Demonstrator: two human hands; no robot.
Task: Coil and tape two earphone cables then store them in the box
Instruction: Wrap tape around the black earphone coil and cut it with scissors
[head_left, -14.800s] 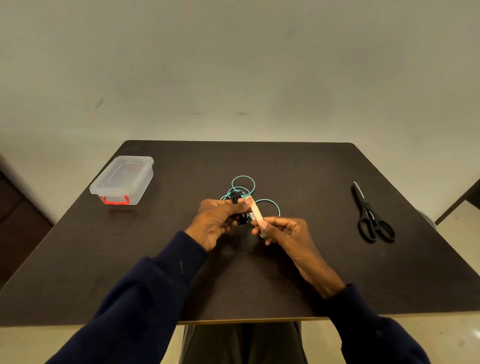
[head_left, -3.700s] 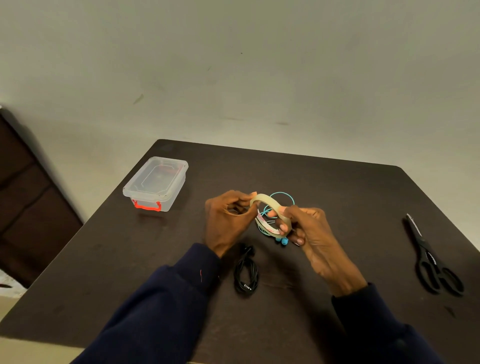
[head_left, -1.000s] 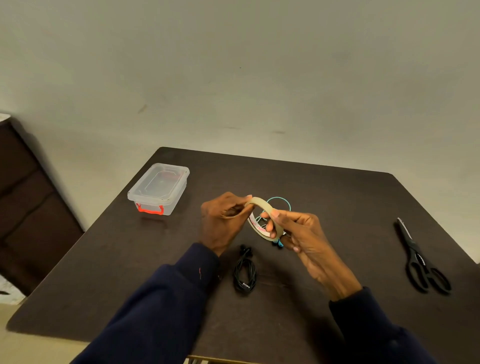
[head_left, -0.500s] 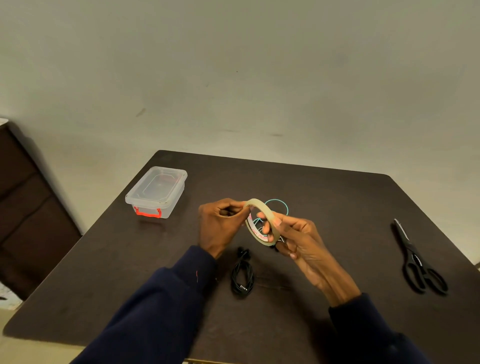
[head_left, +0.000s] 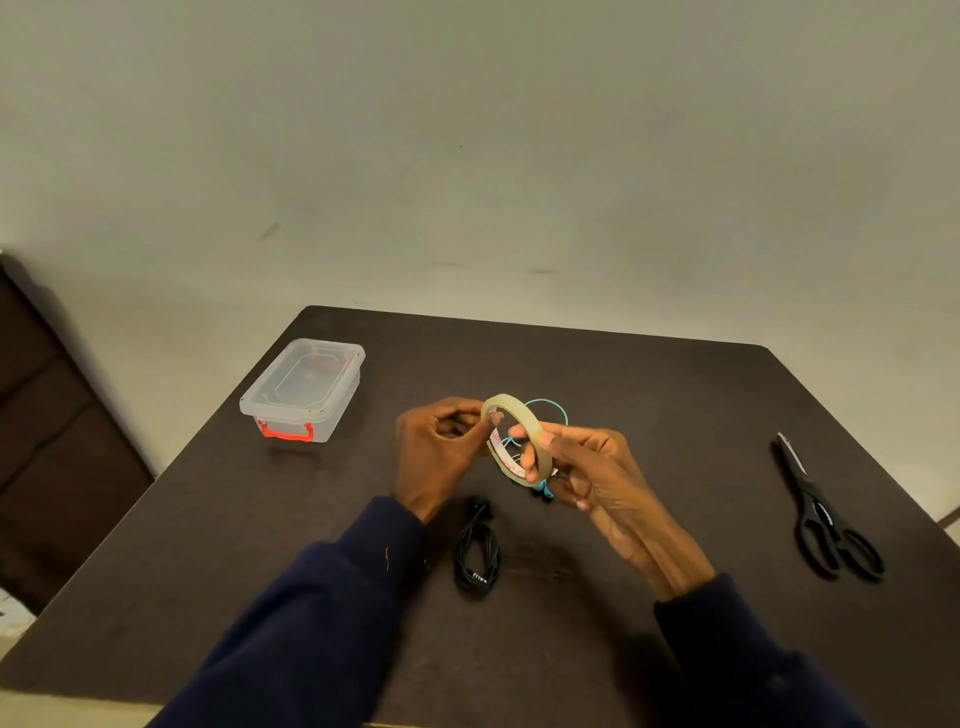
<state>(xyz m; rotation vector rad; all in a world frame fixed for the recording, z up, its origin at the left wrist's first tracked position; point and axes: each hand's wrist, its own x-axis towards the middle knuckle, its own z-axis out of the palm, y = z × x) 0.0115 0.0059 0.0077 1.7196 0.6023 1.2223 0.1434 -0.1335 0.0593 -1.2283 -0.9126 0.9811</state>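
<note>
A beige tape roll (head_left: 514, 418) is held upright above the middle of the dark table (head_left: 649, 395). My right hand (head_left: 587, 467) grips its lower right side, fingers through the ring. My left hand (head_left: 439, 444) pinches at the roll's upper left rim. Behind the roll lies the teal earphone cable (head_left: 550, 408), mostly hidden by my hands, with a teal earbud (head_left: 545, 491) showing under my right hand. The black earphone cable (head_left: 475, 553) lies coiled on the table, close in front of my hands. The clear box (head_left: 304, 389) with a red latch, lid on, stands at the far left.
Black scissors (head_left: 821, 512) lie at the right side of the table, blades pointing away. A dark wooden piece of furniture (head_left: 47, 441) stands off the table's left. A plain wall rises behind the far edge.
Over the last second my hands have turned the tape roll slightly while my left fingers work at its rim. Much earlier, both hands held the black cable; it now lies coiled on the table.
</note>
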